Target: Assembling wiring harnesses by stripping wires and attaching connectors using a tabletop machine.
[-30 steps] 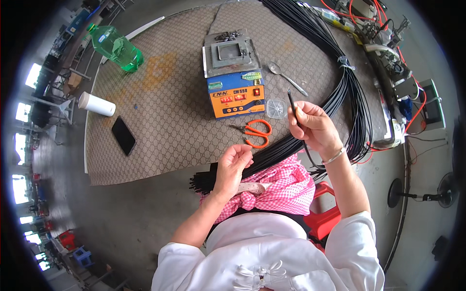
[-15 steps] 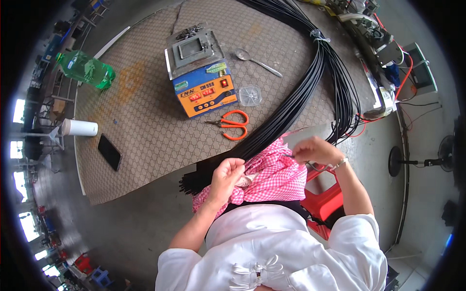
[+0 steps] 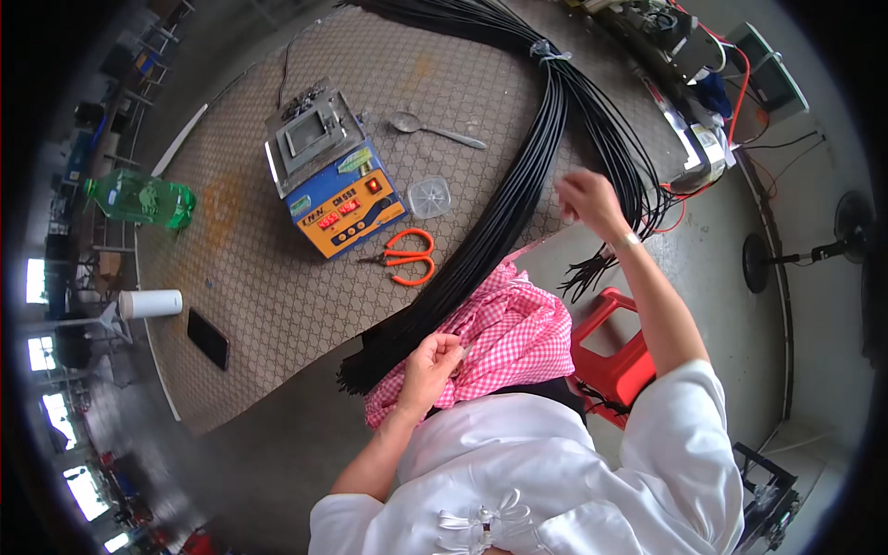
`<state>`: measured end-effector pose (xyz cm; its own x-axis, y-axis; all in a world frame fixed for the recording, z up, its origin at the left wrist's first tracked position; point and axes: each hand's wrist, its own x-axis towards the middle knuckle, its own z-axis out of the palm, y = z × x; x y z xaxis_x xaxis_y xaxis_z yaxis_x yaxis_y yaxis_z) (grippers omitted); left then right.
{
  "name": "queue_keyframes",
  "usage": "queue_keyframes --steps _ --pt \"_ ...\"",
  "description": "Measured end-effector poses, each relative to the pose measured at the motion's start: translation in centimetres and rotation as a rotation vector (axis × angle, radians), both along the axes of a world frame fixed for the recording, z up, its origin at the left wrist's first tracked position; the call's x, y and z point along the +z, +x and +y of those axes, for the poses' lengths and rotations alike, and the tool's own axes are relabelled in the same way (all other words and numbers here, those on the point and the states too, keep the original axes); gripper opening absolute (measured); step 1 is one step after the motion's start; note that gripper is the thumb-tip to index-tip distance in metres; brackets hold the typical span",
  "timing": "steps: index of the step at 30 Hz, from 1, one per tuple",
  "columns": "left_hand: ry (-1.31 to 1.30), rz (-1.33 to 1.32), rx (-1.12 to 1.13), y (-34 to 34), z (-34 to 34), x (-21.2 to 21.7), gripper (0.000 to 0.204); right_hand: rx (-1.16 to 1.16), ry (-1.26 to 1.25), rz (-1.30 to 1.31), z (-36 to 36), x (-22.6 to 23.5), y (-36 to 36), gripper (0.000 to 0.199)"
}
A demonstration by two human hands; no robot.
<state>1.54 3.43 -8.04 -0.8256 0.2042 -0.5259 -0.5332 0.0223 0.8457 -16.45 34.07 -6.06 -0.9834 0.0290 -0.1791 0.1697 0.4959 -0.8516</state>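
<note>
Running diagonally across the worktop [image 3: 231, 277], the black cable bundle [image 3: 518, 194] ends near the left hand [image 3: 430, 365], whose fingers curl shut by a pink checked cloth [image 3: 509, 333]; the right hand [image 3: 587, 199] reaches its outer strands, grip unclear; orange scissors [image 3: 407, 257] lie beside

Black cables [image 3: 518, 199], pink checked cloth [image 3: 509, 333], orange scissors [image 3: 407, 257], red stool [image 3: 615, 356].

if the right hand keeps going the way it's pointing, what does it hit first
Most likely the bundle of black cables: the right hand is raised beside it with fingers aimed toward the strands. Its height over the table is unclear, so it may pass above them.
</note>
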Motion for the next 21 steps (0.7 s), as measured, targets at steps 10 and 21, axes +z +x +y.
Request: queue_keyframes --steps 10,21 --pt "-0.253 0.292 -0.003 -1.1 1.2 1.9 0.016 -0.25 -0.43 -0.373 0.7 -1.0 -4.9 0.026" --pt "-0.302 0.646 -0.269 -7.2 6.7 4.9 0.053 0.336 -1.286 -0.386 -4.3 5.2 -0.9 0.019"
